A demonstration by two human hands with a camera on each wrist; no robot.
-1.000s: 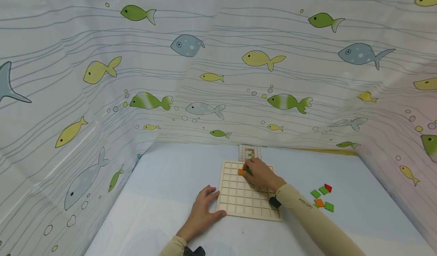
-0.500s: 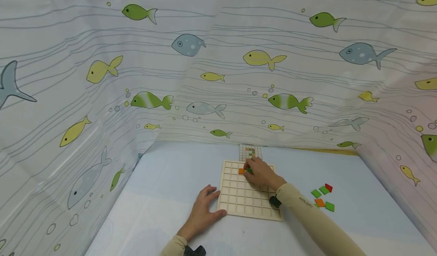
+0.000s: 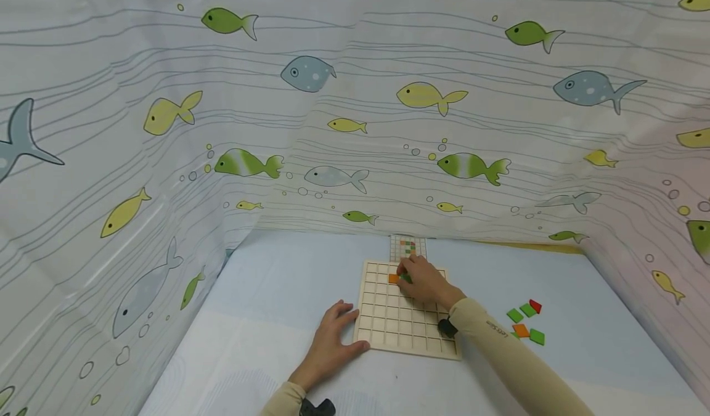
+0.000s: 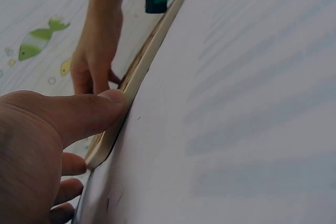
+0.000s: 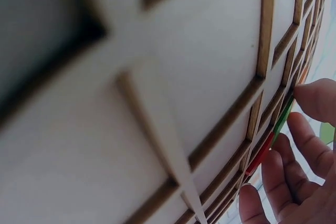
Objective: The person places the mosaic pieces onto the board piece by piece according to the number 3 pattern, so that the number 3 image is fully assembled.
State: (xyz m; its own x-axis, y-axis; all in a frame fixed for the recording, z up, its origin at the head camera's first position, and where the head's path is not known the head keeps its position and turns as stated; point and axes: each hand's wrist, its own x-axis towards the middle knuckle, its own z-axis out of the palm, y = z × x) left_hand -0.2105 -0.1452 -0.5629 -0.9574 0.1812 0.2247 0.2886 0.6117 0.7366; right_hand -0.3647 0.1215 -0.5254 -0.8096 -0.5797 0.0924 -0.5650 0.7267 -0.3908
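Note:
A wooden grid board (image 3: 395, 323) lies on the table. My left hand (image 3: 330, 341) rests at its near left corner, the thumb along the front edge and the fingers beside the left edge. At the board's far side, my right hand (image 3: 424, 280) pinches a green square tile (image 5: 282, 123) with thumb and index finger, low over the grid. An orange tile (image 3: 393, 278) sits in a cell just left of it. In the right wrist view a red tile (image 5: 260, 156) lies beside the green one, under the other fingers; the right hand hides it from the head view.
Behind the board lies a pattern card (image 3: 408, 247) with a printed grid of coloured squares. Several loose green, orange and red tiles (image 3: 537, 336) lie on the table at the right. A fish-print sheet (image 3: 355, 126) walls the table on the back and sides.
Both hands keep their places on the board, and the tiles stay where they are. The head view has shifted very slightly.

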